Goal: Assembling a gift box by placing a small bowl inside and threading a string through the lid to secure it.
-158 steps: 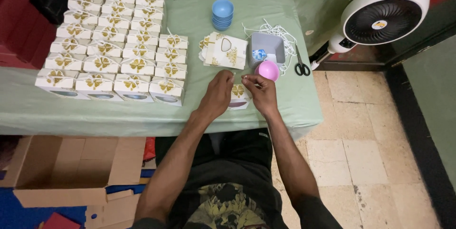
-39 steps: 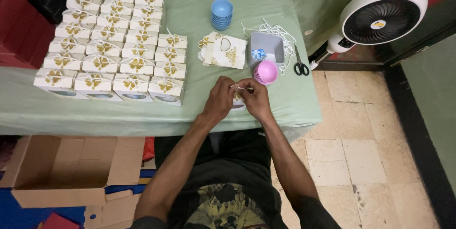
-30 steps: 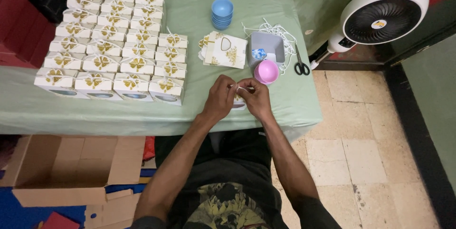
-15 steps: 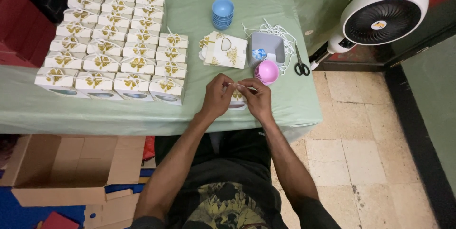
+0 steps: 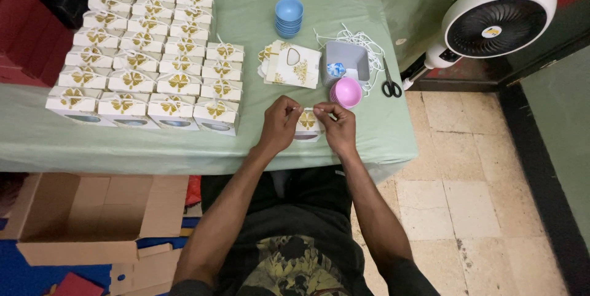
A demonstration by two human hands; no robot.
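A small white gift box (image 5: 306, 125) with a gold ornament stands near the front edge of the green-covered table (image 5: 246, 32). My left hand (image 5: 279, 122) and my right hand (image 5: 335, 124) sit on either side of its top. Both pinch a thin white string stretched between them just above the box. The fingers hide the box's upper corners.
Several rows of finished white-and-gold boxes (image 5: 144, 56) fill the table's left half. Behind the box lie flat box blanks (image 5: 289, 64), a stack of blue bowls (image 5: 289, 16), a grey tray (image 5: 347, 59), pink bowls (image 5: 346, 92), loose string, scissors (image 5: 390, 84). A fan (image 5: 498, 19) stands right; an open carton (image 5: 80, 216) lies on the floor.
Both hands have lifted from resting on the box to its top and drawn slightly apart, pulling the string taut. The box has stayed in place.
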